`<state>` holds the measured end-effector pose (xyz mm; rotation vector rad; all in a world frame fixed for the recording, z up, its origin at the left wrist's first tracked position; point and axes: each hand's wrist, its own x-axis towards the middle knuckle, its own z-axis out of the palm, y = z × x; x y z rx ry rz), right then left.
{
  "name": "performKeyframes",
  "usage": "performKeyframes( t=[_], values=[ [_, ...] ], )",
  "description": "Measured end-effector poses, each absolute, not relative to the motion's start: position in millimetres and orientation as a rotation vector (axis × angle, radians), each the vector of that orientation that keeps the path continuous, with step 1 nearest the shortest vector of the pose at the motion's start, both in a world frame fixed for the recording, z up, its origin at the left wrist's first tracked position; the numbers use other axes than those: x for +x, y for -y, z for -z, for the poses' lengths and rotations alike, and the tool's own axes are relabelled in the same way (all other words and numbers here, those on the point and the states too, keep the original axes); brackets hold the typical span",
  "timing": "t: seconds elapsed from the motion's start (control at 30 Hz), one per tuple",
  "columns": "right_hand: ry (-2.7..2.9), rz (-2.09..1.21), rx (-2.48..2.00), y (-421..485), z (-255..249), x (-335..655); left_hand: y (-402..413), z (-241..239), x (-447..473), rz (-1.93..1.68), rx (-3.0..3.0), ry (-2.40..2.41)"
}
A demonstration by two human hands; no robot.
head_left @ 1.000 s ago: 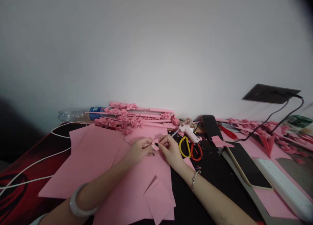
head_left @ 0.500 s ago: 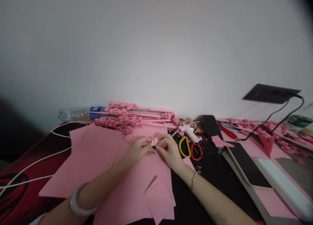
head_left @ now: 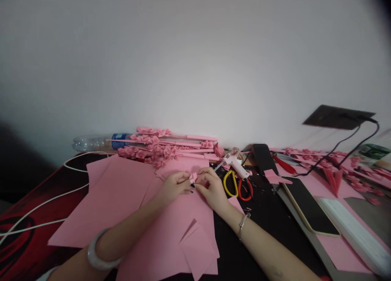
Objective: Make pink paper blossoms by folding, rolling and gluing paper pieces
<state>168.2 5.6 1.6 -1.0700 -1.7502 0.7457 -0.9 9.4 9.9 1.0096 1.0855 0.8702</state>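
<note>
Both of my hands meet over the pink paper sheets (head_left: 122, 199) in the middle of the table. My left hand (head_left: 174, 187) and my right hand (head_left: 212, 188) pinch a small folded pink paper piece (head_left: 193, 177) between their fingertips. It is held just above the sheets. A pale bangle sits on my left wrist, a thin bracelet on my right.
Behind the hands lie pink paper flower stems (head_left: 165, 146) and a plastic bottle (head_left: 100, 141). A white glue gun (head_left: 235, 163) and yellow and red scissors (head_left: 238, 185) lie to the right. A phone (head_left: 310, 207) rests further right. White cables (head_left: 42, 205) run along the left.
The fingers have shifted slightly on the small paper piece, closing in around it. The arms stay in place.
</note>
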Motion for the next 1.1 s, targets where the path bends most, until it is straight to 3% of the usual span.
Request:
performKeyframes(
  t=[1.1],
  values=[
    [1.962, -0.729, -1.173, -11.8, 4.1, 172.1, -8.4, -7.0, -5.6, -0.837, 1.024, -0.963]
  ],
)
